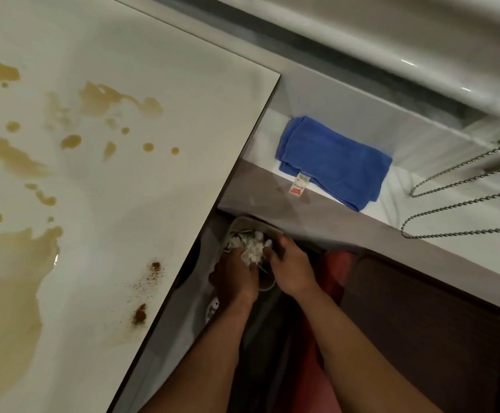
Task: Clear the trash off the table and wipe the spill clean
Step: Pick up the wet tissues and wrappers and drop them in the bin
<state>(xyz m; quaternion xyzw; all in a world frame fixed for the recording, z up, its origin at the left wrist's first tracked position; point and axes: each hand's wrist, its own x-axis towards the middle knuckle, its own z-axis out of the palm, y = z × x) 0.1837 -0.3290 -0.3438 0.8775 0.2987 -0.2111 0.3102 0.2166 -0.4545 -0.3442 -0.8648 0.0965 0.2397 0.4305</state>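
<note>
**A:** From your head camera, what do you see by the table [183, 84]?

**B:** Your two hands are down low, just past the table's near corner edge. They are over a small bin [268, 283] on the floor.

**A:** What are your hands doing?

**B:** Your left hand [236, 278] curls around a clump of white paper scraps [253, 248]. Your right hand [292, 268] curls in against the same clump from the other side. The scraps sit right at the mouth of the bin.

**A:** And on the table?

**B:** A big brown spill [13, 263] is spread over the table top, with many small drops and splashes. Near the table's edge, close to your left hand, you have some reddish-brown crumbs [150, 275].

**A:** Anything beyond the table?

**B:** Yes. A folded blue cloth [338, 162] lies on a white ledge [451, 210] just past the table's far corner, with a small tag hanging off it. Bead chains [466, 204] hang farther from the table than the cloth.
</note>
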